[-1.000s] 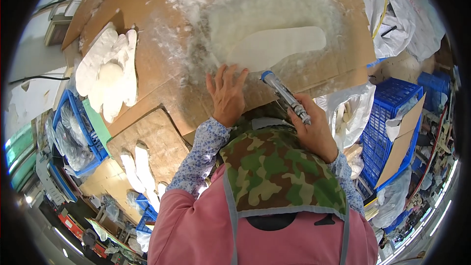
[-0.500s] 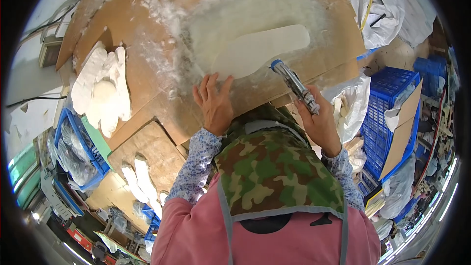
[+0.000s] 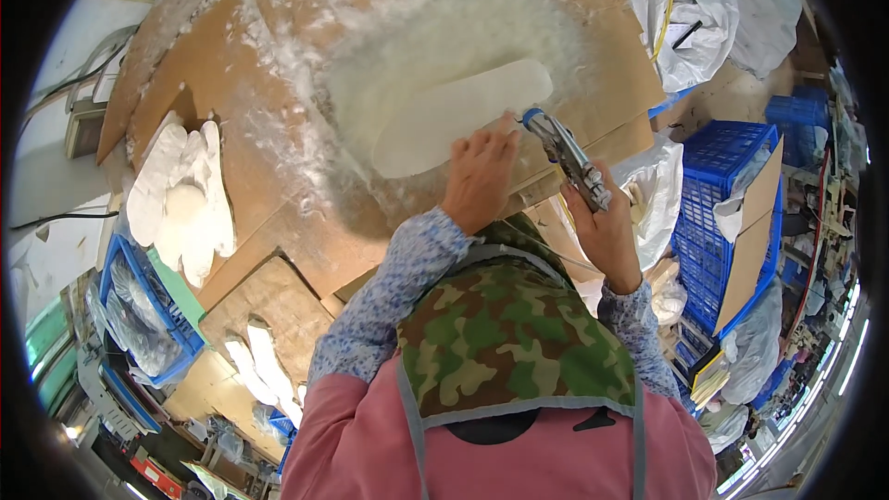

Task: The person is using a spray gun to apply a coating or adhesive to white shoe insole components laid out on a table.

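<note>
A long white sole-shaped sheet with rounded ends lies flat on cardboard covered in pale fuzzy residue. Bent over its near edge is my left hand, fingers drawn together, the fingertips at the edge and partly hidden. My right hand is wrapped round a metal spray gun with a blue front end. The gun's nozzle points at the sheet's near edge, close beside my left fingertips.
White sole-shaped pieces are piled on the left, with more on a lower board. A blue crate with plastic bags stands left, tall blue crates right. White plastic bags lie at the far right.
My left hand has moved right along the sheet's near edge, from its left end toward the gun, its fingers closing together. The right hand keeps the spray gun; the whole view has shifted slightly.
</note>
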`<action>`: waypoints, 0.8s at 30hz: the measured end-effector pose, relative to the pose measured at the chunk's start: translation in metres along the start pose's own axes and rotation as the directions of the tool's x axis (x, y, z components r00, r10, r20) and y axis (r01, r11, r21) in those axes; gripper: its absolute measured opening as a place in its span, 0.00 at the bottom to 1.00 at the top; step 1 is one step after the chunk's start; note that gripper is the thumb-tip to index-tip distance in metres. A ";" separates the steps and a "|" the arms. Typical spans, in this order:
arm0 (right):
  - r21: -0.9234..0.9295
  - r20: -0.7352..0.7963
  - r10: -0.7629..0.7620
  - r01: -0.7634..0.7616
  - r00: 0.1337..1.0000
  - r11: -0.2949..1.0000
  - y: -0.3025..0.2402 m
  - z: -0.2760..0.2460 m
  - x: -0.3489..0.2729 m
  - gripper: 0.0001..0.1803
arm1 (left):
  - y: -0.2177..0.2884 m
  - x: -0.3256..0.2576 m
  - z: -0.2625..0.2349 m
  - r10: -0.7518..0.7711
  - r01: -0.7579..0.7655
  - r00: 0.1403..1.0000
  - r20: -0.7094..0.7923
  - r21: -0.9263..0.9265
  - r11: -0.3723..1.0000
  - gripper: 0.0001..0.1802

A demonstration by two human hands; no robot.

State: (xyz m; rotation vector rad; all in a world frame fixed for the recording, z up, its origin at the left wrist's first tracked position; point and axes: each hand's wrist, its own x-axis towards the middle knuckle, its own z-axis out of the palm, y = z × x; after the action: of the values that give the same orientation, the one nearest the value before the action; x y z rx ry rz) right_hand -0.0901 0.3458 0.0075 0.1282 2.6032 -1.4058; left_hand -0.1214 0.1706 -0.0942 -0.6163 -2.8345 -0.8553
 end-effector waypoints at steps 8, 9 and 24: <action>-0.031 -0.113 -0.040 0.036 0.993 0.999 0.010 -0.014 0.007 0.11 | 0.011 0.029 0.035 0.036 -0.040 0.997 0.063 0.069 0.997 0.25; -0.027 -0.117 -0.018 0.015 0.993 1.000 0.010 -0.016 0.009 0.11 | 0.012 0.029 0.035 0.040 -0.044 0.997 0.065 0.067 0.997 0.25; -0.057 -0.079 -0.024 0.020 0.997 0.998 0.012 -0.011 0.008 0.10 | 0.015 0.022 0.033 0.039 -0.042 0.998 0.055 0.057 0.998 0.26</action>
State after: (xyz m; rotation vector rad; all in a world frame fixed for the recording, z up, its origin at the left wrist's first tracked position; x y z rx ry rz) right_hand -0.0973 0.3615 0.0020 0.1513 2.7138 -1.3603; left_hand -0.1351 0.2076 -0.1098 -0.6965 -2.8723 -0.7587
